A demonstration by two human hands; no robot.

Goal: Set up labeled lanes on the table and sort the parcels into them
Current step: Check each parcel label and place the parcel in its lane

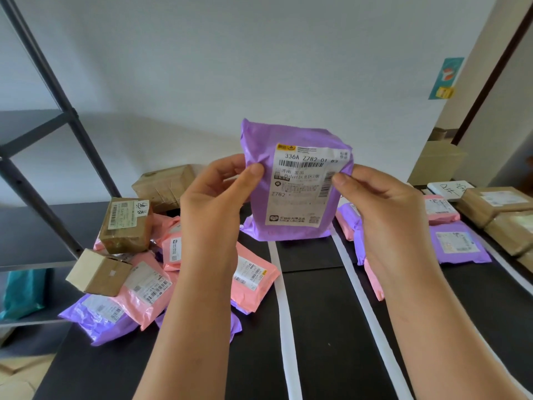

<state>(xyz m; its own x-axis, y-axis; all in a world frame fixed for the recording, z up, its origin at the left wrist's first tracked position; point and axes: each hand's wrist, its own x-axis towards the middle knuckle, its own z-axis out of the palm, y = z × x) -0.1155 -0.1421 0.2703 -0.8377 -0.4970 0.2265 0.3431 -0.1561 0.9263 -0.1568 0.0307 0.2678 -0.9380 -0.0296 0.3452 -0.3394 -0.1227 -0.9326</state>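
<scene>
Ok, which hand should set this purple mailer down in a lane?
Probably the right hand. Both hands pinch the purple plastic mailer bag, but the white tape strips and the sorted purple parcel lie on its side; the left hand is toward the unsorted pile.

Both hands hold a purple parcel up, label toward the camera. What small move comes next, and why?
Likely lower the purple parcel toward its matching lane. The left hand and right hand pinch its side edges with the label readable, and white strips mark lanes on the table; which lane I cannot tell.
</scene>
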